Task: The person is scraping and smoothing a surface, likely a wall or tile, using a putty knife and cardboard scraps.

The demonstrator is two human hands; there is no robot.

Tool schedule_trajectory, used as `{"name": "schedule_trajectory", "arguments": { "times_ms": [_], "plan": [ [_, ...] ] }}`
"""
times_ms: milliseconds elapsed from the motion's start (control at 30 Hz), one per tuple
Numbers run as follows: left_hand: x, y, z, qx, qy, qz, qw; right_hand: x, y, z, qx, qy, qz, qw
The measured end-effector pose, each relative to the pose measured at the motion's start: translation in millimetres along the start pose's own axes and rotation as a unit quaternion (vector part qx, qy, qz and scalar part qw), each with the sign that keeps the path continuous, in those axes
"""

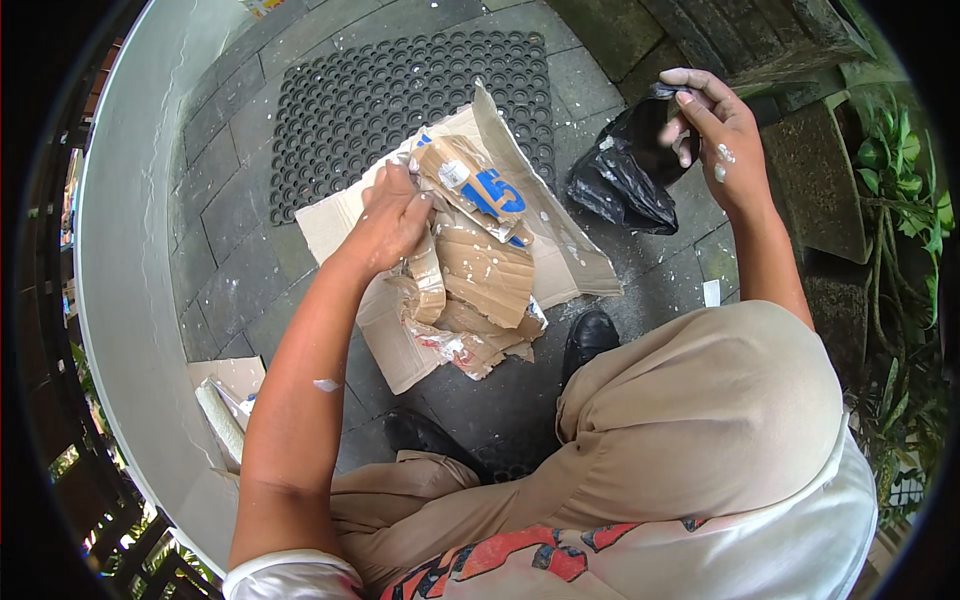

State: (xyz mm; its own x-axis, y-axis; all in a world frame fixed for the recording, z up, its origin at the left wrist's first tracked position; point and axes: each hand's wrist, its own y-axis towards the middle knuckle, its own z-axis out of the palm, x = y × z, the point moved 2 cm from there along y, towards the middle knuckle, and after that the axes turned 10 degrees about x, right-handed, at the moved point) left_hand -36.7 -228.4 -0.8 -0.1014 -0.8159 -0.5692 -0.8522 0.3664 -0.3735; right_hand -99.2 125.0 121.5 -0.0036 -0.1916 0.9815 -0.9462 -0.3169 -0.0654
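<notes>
My left hand (390,218) is closed on the torn, crumpled cardboard (485,265), a stack of brown pieces with blue print and white paint specks. Under that stack lies a larger flattened cardboard sheet (385,335), its right flap folded up. Off to the right, my right hand (715,125) pinches the rim of a black plastic bag (625,180) between thumb and fingers. The bag's mouth gapes toward the hand while its body rests on the paving; what lies inside is hidden. White paint spots mark the right hand and the left forearm.
A black rubber mat (400,110) with round holes lies beyond the cardboard. At the left, a paint roller (220,420) leans by the pale curved wall (135,300). Planters (815,180) and green plants (905,150) line the right side. My black shoes (590,340) stand close to the cardboard.
</notes>
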Motion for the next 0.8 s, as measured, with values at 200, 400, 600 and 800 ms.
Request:
{"name": "schedule_trajectory", "arguments": {
  "times_ms": [200, 400, 600, 800],
  "plan": [
    [-3, 11, -7, -0.087, -0.062, 0.083, 0.991, -9, -2, -4, -0.032, 0.009, 0.016, 0.999],
    [-12, 3, -27, -0.073, -0.15, -0.032, 0.986, -12, -2, 1, -0.035, 0.002, 0.022, 0.999],
    [-10, -6, -25, -0.02, -0.365, -0.008, 0.931, -21, 0, 1, -0.038, -0.006, 0.029, 0.999],
    [-2, -9, -38, 0.059, -0.35, -0.015, 0.935, -13, -1, -6, -0.046, -0.007, 0.028, 0.999]
  ]
}}
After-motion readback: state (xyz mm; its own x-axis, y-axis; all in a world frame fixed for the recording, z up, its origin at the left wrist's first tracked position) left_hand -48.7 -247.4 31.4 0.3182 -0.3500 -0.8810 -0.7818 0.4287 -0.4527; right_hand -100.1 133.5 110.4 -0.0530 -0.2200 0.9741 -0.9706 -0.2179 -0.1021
